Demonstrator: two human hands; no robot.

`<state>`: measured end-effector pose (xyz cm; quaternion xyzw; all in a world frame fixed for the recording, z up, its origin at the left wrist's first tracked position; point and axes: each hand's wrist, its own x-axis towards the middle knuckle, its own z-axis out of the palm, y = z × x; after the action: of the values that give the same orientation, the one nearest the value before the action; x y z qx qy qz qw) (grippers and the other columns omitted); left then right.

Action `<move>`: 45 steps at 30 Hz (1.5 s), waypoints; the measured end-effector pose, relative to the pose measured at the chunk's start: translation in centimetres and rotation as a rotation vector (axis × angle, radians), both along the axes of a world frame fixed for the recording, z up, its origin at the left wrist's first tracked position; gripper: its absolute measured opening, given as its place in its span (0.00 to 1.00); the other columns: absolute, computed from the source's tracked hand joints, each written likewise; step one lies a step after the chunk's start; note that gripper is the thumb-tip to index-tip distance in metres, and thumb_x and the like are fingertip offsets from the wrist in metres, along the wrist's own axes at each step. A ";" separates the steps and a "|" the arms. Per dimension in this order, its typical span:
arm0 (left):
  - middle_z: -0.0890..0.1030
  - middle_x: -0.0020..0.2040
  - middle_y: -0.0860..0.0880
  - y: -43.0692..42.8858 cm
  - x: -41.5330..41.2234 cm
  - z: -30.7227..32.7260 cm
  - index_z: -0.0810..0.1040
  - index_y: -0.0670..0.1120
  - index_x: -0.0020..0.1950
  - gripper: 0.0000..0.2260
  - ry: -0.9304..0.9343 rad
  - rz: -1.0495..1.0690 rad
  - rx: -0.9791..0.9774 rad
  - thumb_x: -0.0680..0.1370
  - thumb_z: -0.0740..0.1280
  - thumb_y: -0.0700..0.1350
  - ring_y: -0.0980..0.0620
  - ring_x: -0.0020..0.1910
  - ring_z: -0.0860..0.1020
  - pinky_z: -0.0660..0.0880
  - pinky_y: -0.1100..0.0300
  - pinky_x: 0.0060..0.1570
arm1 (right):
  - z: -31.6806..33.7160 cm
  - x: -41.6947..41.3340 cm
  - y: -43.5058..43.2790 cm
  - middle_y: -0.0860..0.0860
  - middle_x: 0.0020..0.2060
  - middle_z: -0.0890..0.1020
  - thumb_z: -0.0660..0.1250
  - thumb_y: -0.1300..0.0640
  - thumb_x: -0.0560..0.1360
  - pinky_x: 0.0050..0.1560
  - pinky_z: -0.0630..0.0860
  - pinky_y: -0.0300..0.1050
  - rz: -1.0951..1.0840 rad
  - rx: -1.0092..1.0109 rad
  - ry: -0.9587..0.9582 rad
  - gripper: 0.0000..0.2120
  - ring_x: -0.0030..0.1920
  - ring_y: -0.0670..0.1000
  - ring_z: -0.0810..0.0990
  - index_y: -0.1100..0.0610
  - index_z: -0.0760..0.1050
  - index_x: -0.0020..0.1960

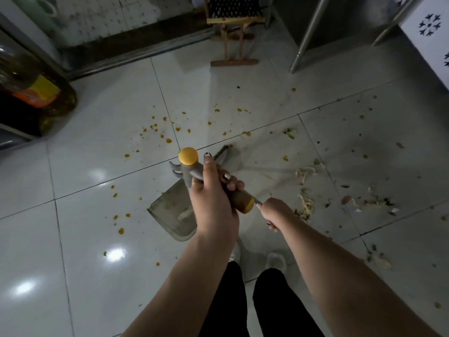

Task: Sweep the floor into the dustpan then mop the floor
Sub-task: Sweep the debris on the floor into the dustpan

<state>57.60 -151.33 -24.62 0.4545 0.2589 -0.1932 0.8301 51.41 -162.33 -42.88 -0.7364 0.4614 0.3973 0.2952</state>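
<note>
I see one dustpan (170,212) on the floor (85,171), its near corner hidden behind the left hand (213,198). That grip is wrapped round one grey handle (194,172) with a yellow cap, just above the pan. The right hand (272,212) is curled round a thin rod (258,203); I cannot tell what the rod belongs to. A heap of scraps (306,205) lies to the right, and orange spots (168,141) dot the tiles.

Glossy tiled floor (97,166), translucent plastic dustpan (170,210), wooden chair (233,45).
</note>
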 end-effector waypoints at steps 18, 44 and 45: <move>0.70 0.25 0.52 -5.1 1.3 0.9 0.67 0.44 0.38 0.11 -0.032 -0.194 0.071 0.79 0.61 0.45 0.56 0.22 0.67 0.69 0.62 0.25 | 3.9 -7.4 -11.6 0.50 0.32 0.75 0.57 0.44 0.80 0.31 0.72 0.42 -0.002 -0.196 0.087 0.19 0.30 0.49 0.74 0.57 0.69 0.38; 0.69 0.24 0.52 -24.0 -2.3 2.3 0.68 0.44 0.35 0.13 -0.138 -0.639 0.407 0.79 0.63 0.44 0.57 0.19 0.65 0.65 0.66 0.20 | 3.3 -21.4 -27.8 0.50 0.36 0.78 0.57 0.45 0.79 0.40 0.72 0.41 -0.176 -0.211 0.092 0.17 0.41 0.52 0.80 0.57 0.76 0.47; 0.69 0.24 0.52 -24.6 -2.4 2.4 0.68 0.44 0.35 0.13 -0.142 -0.651 0.401 0.79 0.63 0.44 0.57 0.18 0.65 0.65 0.66 0.19 | 3.6 -21.7 -28.5 0.50 0.35 0.77 0.58 0.44 0.79 0.39 0.72 0.42 -0.224 -0.201 0.079 0.17 0.40 0.52 0.79 0.57 0.73 0.44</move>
<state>55.21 -175.94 -22.25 0.6783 0.0756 -0.3604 0.6359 29.72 -190.80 -39.28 -0.6900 0.5893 0.3424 0.2437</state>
